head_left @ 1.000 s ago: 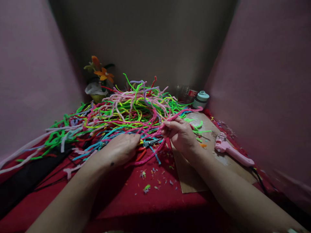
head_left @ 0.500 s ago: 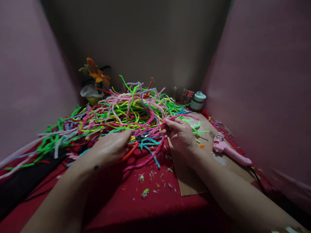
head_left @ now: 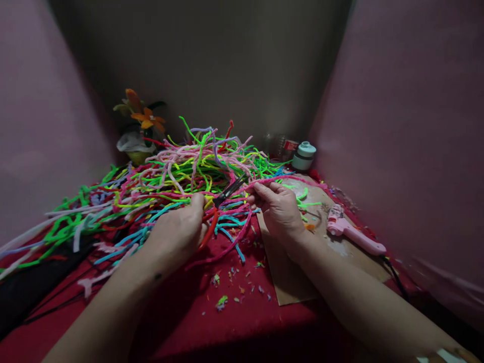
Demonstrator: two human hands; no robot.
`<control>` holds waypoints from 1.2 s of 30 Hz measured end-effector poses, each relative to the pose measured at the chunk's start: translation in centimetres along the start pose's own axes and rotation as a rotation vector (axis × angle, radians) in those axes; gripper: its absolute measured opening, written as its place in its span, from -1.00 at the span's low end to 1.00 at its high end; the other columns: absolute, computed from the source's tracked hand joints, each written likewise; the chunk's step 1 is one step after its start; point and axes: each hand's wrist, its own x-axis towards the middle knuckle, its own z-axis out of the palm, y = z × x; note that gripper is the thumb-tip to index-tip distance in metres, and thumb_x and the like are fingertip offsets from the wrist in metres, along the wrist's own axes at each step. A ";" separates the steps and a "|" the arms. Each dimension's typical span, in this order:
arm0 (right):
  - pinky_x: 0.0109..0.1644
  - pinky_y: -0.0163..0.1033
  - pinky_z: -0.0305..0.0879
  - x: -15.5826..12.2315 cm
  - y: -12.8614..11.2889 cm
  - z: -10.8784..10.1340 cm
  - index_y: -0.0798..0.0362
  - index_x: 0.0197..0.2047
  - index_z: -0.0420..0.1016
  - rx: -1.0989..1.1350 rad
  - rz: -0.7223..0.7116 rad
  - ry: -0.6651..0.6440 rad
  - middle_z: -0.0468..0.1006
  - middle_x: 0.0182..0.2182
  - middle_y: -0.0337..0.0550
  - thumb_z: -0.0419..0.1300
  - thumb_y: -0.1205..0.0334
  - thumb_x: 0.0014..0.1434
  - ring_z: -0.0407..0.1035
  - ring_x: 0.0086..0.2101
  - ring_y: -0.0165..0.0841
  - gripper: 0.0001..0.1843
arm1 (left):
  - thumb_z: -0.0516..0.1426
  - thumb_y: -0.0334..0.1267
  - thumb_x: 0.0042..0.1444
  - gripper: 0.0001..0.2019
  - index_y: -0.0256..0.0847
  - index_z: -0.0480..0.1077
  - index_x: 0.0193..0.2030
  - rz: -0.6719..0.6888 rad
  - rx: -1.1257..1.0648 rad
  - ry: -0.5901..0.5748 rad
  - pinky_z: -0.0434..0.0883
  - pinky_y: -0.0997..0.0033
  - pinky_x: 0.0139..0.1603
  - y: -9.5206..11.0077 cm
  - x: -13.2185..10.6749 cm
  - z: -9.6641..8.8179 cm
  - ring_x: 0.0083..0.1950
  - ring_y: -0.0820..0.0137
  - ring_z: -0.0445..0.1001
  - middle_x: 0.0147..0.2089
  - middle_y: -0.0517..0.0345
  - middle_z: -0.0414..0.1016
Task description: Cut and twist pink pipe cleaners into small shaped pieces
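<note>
My left hand (head_left: pixel 181 222) is wrapped round a pair of long-nose pliers (head_left: pixel 229 191) with red-orange and yellow handles. Their dark jaws point up and to the right, towards my other hand. Between the fingertips of my right hand (head_left: pixel 278 206) is a pink pipe cleaner (head_left: pixel 285 177), one length of it trailing off to the right over the cardboard. Behind both hands lies a big tangled heap of pipe cleaners (head_left: pixel 204 166) in green, pink, yellow, red and lilac. Blue pipe cleaners (head_left: pixel 229 222) lie just below the pliers.
On the right, a pink glue gun (head_left: pixel 355 234) rests on a cardboard sheet (head_left: pixel 291 282). A pale green jar (head_left: pixel 303 156) stands at the back. Orange flowers in a pot (head_left: pixel 138 151) are at back left. Coloured scraps (head_left: pixel 222 301) dot the red cloth (head_left: pixel 234 327).
The pliers' jaws have come up out of the heap and now show plainly, tilted up and right. My right hand keeps its pinch on the pink pipe cleaner. The view has shifted slightly.
</note>
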 end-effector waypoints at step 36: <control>-0.62 -0.46 0.26 -0.1 -0.2 0.2 0.19 -0.57 0.41 0.036 0.190 -0.034 0.46 -0.70 -0.19 0.19 0.42 -0.07 0.33 -0.69 -0.50 -0.91 | -0.15 -0.41 0.10 -0.72 -0.37 0.14 -0.03 0.067 0.193 0.020 0.27 0.33 -0.49 0.5 -0.3 1.2 -0.36 0.10 0.51 -0.42 -0.07 0.46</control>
